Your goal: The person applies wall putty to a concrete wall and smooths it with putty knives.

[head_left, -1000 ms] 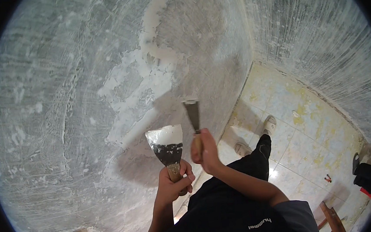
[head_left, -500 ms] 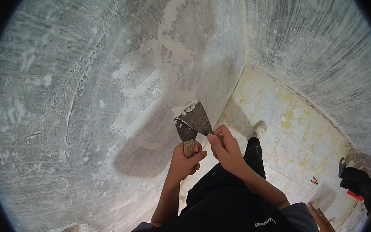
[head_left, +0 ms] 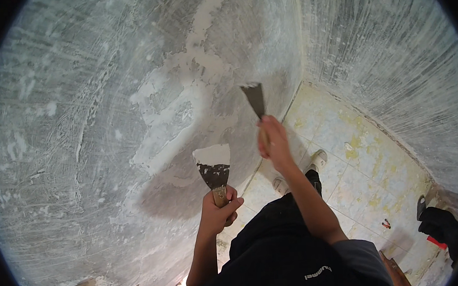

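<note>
A broad steel putty knife (head_left: 213, 167) loaded with white filler is gripped by the left hand (head_left: 219, 211); a narrower steel scraper (head_left: 254, 100) (blade against the grey plastered wall (head_left: 93, 127)) is clenched in the right hand (head_left: 273, 142).

The person wears a dark grey short-sleeved shirt (head_left: 303, 266) with a small pale marking on the chest, black trousers (head_left: 277, 214) below the shirt, and pale slip-on shoes (head_left: 316, 160) beyond the trousers; both forearms are bare.
</note>
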`<move>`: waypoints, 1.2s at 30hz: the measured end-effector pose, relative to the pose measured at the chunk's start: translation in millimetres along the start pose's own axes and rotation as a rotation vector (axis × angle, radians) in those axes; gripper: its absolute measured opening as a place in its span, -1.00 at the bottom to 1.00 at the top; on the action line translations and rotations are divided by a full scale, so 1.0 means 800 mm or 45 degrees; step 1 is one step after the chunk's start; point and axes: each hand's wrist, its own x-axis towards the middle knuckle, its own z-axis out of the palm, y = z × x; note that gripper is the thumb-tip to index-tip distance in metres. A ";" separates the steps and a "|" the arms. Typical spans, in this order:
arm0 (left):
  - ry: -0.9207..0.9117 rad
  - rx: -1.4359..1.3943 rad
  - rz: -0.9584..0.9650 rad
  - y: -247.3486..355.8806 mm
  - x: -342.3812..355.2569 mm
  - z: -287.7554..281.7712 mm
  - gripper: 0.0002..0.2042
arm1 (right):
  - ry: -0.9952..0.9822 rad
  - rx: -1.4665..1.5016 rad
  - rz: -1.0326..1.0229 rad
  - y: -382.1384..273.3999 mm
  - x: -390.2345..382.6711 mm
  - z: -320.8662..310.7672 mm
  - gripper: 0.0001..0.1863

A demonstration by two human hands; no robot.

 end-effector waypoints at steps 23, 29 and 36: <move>0.085 -0.007 -0.056 -0.008 -0.029 -0.015 -0.70 | -0.129 0.556 0.009 0.032 0.060 0.116 -0.55; 0.038 0.081 -0.083 -0.006 -0.022 -0.013 -0.70 | -0.167 0.442 -0.084 0.099 0.033 0.112 -0.53; -0.012 0.145 -0.093 -0.012 -0.016 -0.010 -0.70 | -0.055 0.473 -0.008 0.056 0.049 0.112 -0.56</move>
